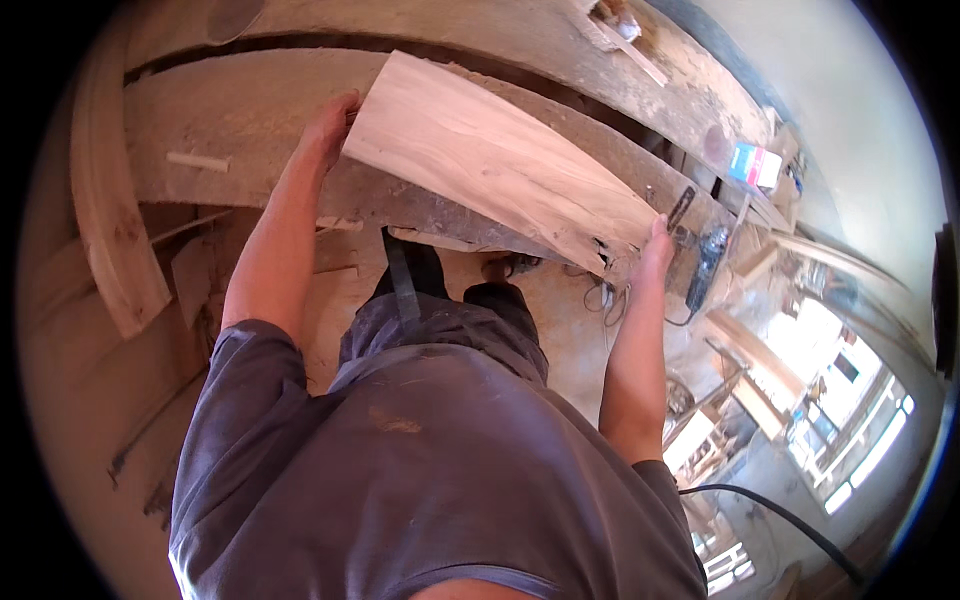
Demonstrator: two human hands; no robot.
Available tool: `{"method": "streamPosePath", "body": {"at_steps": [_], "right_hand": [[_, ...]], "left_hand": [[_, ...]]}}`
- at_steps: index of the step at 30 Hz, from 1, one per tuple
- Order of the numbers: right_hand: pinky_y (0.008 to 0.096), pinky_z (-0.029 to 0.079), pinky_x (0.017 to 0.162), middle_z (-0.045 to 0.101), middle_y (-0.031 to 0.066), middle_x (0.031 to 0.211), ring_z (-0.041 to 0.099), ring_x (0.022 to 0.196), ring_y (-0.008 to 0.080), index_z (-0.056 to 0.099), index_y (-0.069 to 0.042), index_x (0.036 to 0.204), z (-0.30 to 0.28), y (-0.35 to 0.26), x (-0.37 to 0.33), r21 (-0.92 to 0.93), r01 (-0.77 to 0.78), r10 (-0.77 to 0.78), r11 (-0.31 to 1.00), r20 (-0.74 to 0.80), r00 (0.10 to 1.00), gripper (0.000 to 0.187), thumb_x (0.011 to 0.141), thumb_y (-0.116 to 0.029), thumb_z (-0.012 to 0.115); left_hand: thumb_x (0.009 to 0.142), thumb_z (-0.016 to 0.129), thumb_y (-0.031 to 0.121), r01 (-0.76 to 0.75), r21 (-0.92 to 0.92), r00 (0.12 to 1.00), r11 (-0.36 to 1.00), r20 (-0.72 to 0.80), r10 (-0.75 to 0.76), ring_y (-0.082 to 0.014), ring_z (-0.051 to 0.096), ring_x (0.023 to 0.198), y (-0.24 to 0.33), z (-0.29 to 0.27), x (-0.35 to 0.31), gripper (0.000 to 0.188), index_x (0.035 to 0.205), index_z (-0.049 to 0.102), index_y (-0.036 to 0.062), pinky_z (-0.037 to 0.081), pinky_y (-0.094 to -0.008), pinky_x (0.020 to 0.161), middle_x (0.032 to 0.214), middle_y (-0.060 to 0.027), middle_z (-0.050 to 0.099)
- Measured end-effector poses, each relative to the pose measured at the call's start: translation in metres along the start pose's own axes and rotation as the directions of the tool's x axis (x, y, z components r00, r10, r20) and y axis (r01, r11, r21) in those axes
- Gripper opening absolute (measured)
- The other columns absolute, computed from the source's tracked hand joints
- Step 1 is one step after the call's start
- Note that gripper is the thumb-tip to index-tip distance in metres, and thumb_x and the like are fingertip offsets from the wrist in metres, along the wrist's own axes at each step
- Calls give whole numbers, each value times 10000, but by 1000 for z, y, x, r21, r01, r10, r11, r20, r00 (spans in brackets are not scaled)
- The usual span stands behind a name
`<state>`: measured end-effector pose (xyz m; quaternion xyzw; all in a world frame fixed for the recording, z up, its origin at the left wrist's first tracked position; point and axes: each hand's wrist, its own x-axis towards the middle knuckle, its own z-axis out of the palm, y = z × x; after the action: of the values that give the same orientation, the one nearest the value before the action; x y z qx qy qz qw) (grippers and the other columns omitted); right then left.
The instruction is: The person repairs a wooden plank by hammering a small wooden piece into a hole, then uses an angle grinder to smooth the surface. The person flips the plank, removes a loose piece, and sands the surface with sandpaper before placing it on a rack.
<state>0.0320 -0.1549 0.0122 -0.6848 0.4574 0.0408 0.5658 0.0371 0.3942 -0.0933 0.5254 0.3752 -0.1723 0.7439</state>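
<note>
A wide, pale wooden board (490, 155) is held up at a tilt over the workbench, its left end higher in the picture. My left hand (334, 122) grips the left end, fingers mostly hidden behind the edge. At the other end my right hand (655, 248) grips the board near its corner, the thumb along the edge. Close to that hand, the board has a dark, jagged crack or hole. Whether the board touches the bench beneath it I cannot tell.
The rough workbench (240, 120) spans the far side, with a small wood stick (198, 161) on it. A dark power tool (710, 262) with a cord lies at the right. Beyond is a small white-and-blue box (754, 166). A long plank (112, 215) stands at the left.
</note>
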Motion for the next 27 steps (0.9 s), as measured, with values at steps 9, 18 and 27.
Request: {"method": "streamPosePath", "body": {"at_steps": [9, 18, 27], "right_hand": [[453, 445, 1072, 584, 168, 1399, 562, 1255, 304, 548, 37, 1402, -6, 18, -15, 117, 118, -115, 986, -38, 993, 700, 983, -517, 637], [424, 438, 1056, 620, 149, 1330, 578, 1211, 262, 592, 50, 1339, 18, 66, -122, 444, 249, -277, 861, -1, 961, 525, 1064, -390, 514], [359, 466, 1026, 658, 130, 1273, 613, 1155, 222, 629, 38, 1317, 24, 103, -165, 440, 258, -267, 860, -43, 963, 373, 991, -142, 606]], "left_hand": [[1055, 458, 343, -281, 299, 954, 912, 194, 231, -227, 660, 1136, 29, 37, -13, 453, 1327, 650, 36, 502, -361, 979, 1281, -105, 705], [1059, 434, 443, -58, -121, 997, 991, -62, 51, -215, 701, 1029, -12, -77, -121, 520, 1261, 682, 33, 566, -364, 881, 1182, -112, 720], [995, 511, 447, -125, -285, 970, 950, -235, 57, -255, 660, 1118, -93, -124, -107, 505, 1370, 604, 121, 550, -418, 836, 1284, -57, 682]]}}
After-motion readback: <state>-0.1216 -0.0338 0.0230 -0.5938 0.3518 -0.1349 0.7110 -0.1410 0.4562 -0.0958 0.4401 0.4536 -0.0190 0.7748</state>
